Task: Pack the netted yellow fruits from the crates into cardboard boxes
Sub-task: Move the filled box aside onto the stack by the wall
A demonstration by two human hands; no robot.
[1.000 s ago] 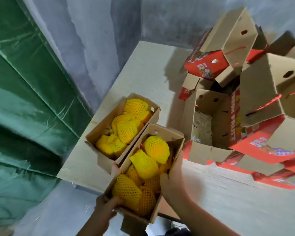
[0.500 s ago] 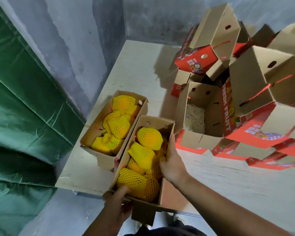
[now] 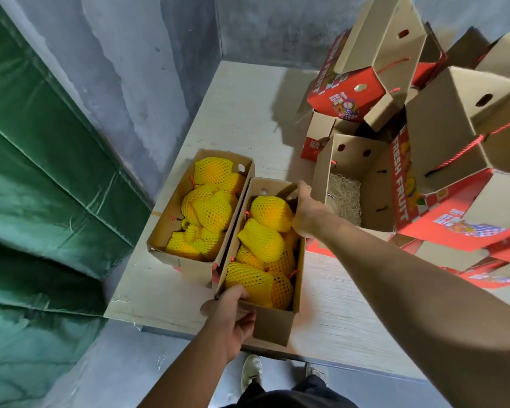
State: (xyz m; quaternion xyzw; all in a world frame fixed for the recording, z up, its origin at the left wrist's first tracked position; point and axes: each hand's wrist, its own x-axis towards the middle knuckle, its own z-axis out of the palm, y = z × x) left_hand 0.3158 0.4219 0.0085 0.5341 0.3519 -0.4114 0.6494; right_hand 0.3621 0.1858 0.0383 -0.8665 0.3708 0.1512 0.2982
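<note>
Two open cardboard boxes of netted yellow fruits lie side by side on the pale table. The nearer box holds several fruits and sits at the table's front edge. My left hand grips its near end wall, thumb inside by the front fruit. My right hand holds the far right rim of the same box, fingers curled over the edge. The other full box stands just to its left, touching it, with its own fruits.
An open box with straw padding stands right of my right hand. Behind and right of it is a pile of empty red-and-brown boxes. A green tarp and grey wall border the table on the left. My shoes show below the front edge.
The nearer box has slid forward onto the table, beside the other full box. My right hand moved up its right rim toward the far end; my left hand stayed on the near end.
</note>
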